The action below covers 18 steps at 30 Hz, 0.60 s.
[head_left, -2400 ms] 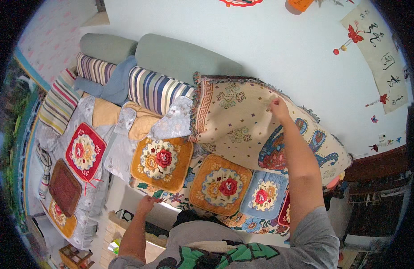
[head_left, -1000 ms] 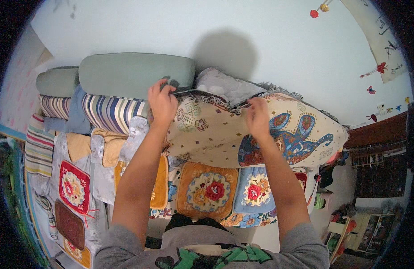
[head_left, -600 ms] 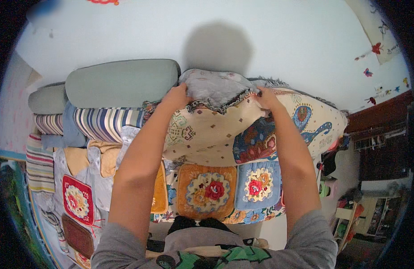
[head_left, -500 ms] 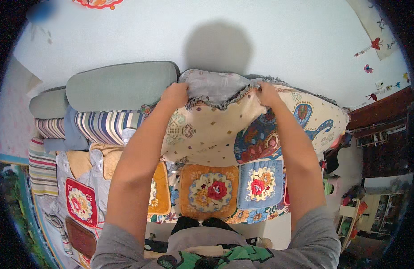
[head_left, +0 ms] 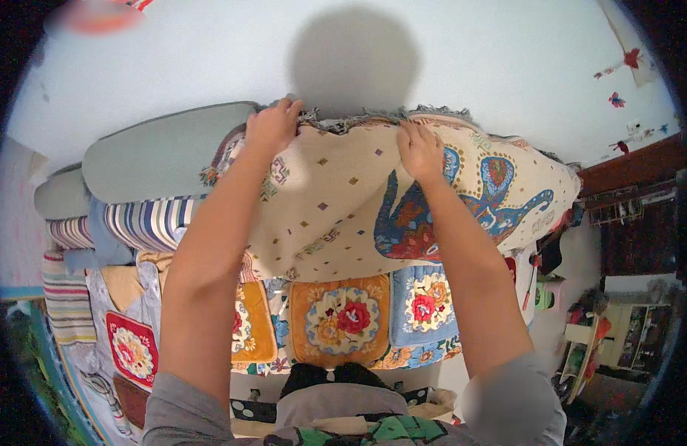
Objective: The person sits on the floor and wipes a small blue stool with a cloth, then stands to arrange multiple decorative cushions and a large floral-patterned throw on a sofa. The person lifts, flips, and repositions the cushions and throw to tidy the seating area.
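Observation:
A cream woven sofa throw (head_left: 321, 201) with a grey fringe and a blue patterned elephant covers the sofa's backrest in front of me. Its fringed edge (head_left: 358, 117) lies along the top of the backrest, against the wall. My left hand (head_left: 275, 126) is closed on that edge, beside the bare grey-green cushion. To its right, my right hand (head_left: 421, 152) rests on the throw just below the fringe, fingers apart and laid over the cloth. Both arms are stretched forward.
Left of the throw stand grey-green back cushions (head_left: 169, 152) above striped cloth (head_left: 143, 223). Flowered seat pads, one orange (head_left: 339, 321), one blue (head_left: 425, 305) and one red (head_left: 131, 349), lie on the seat. A pale wall (head_left: 209, 59) rises behind. Shelving (head_left: 618, 349) stands at the right.
The throw's fringed edge has gone up and back over the backrest, hiding the grey padding. Both hands moved up and slightly left; my right fingers have opened from their grip.

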Available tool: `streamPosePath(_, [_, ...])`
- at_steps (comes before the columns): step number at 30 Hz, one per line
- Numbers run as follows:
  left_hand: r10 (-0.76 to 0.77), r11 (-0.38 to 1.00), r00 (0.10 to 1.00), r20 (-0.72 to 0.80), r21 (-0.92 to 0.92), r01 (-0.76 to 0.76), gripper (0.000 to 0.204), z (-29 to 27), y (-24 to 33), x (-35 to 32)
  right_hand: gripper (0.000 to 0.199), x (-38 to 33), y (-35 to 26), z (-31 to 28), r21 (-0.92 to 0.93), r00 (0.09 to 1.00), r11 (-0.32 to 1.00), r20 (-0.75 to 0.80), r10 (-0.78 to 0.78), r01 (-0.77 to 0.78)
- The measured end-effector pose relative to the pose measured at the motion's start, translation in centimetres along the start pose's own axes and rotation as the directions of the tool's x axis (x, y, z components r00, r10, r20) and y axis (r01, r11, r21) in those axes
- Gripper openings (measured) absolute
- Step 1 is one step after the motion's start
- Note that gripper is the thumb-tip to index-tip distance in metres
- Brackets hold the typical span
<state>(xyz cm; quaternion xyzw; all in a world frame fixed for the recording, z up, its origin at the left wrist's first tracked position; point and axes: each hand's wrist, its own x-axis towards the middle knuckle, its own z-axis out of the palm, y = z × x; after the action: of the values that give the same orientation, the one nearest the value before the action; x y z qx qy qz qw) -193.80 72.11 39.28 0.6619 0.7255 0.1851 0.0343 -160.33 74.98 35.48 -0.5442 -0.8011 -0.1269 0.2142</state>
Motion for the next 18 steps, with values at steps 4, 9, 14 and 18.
streamPosePath(4, [0.274,0.944,0.953,-0.126,-0.153,-0.292,0.035,-2.2,0.6,-2.8,0.043,0.3,-0.3,-0.9,0.355,0.971,0.905,0.024,0.239,-0.232])
streamPosePath(9, [0.165,0.951,0.943,0.288,0.209,-0.230,0.032,-5.3,0.2,-1.6,0.039,1.2,0.9,-0.2,0.465,0.970,0.860,-0.007,0.242,-0.212])
streamPosePath(14, [0.055,0.934,0.994,-0.091,0.357,-0.019,0.026,-12.0,1.2,3.6,0.036,2.4,3.3,-3.5,0.618,0.946,0.716,0.220,0.238,-0.324])
streamPosePath(18, [0.203,0.713,0.976,-0.079,0.695,-0.092,0.026,-9.6,-0.6,4.2,0.039,-0.7,4.2,-2.9,0.109,0.918,0.926,0.214,0.334,-0.362])
